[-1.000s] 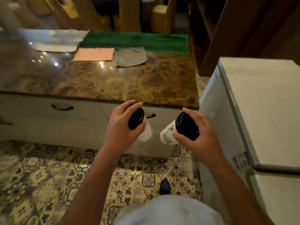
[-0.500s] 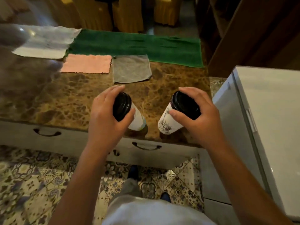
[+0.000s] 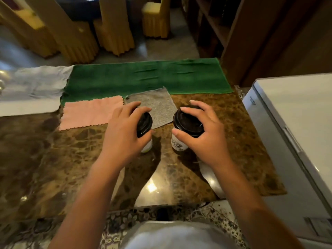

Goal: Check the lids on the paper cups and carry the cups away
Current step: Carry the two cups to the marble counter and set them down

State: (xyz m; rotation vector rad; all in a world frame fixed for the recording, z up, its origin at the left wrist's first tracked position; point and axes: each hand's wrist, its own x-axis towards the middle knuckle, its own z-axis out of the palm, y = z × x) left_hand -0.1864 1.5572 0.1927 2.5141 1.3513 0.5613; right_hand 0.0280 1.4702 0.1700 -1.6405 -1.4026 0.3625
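Left hand (image 3: 124, 133) grips lidded cup (image 3: 145, 131); right hand (image 3: 203, 139) grips second cup (image 3: 186, 126).

lids (image 3: 188, 122) black | towel (image 3: 147, 77) green | cloth (image 3: 91, 113) pink | counter (image 3: 53, 159) brown marbled

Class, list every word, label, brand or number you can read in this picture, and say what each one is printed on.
No text here can be read for certain.
White chest freezer: small dark brand mark near its top corner, too blurred to read.
Freezer front, low down: a sticker, too small to read.
Right paper cup: a dark drawn print, no legible words.
Left paper cup: no writing visible.
Black lids: no writing visible.
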